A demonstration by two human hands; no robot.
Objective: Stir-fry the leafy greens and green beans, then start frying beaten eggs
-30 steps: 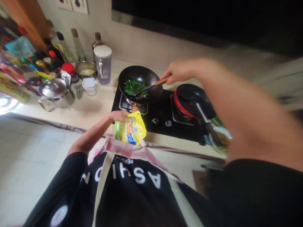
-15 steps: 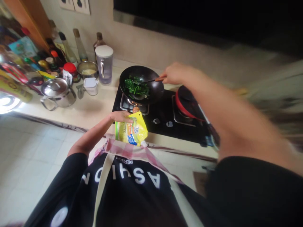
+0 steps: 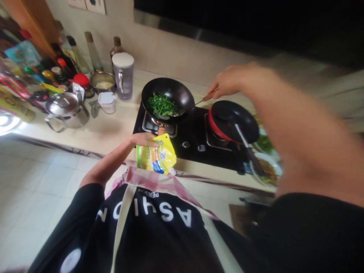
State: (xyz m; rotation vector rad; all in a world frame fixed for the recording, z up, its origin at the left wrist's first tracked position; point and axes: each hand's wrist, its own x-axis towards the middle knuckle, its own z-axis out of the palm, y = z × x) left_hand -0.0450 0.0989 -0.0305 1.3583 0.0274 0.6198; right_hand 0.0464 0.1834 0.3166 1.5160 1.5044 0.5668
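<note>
A black wok (image 3: 183,96) stands on the left burner with chopped leafy greens (image 3: 162,105) inside. My right hand (image 3: 227,81) is closed around the wooden handle of a spatula (image 3: 199,102), right of the wok. The shaft reaches the wok's right rim; its head is hard to make out against the dark metal. In front of the stove, my left hand (image 3: 145,139) grips a yellow spouted pouch (image 3: 163,153), its white cap (image 3: 172,171) pointing down. The wok's wooden handle (image 3: 161,130) is just behind the pouch; whether my fingers touch it, I cannot tell.
A red pan (image 3: 241,117) sits on the right burner, a second spatula (image 3: 244,138) lying across it. Plates of food (image 3: 269,170) stand to the right, partly behind my forearm. Left of the stove are a water pitcher (image 3: 125,77), a steel pot (image 3: 66,110) and several bottles.
My right hand has drawn the spatula rightward, away from the greens. The greens sit more heaped. The red pan and plates are less covered by my arm. My left hand keeps the pouch.
</note>
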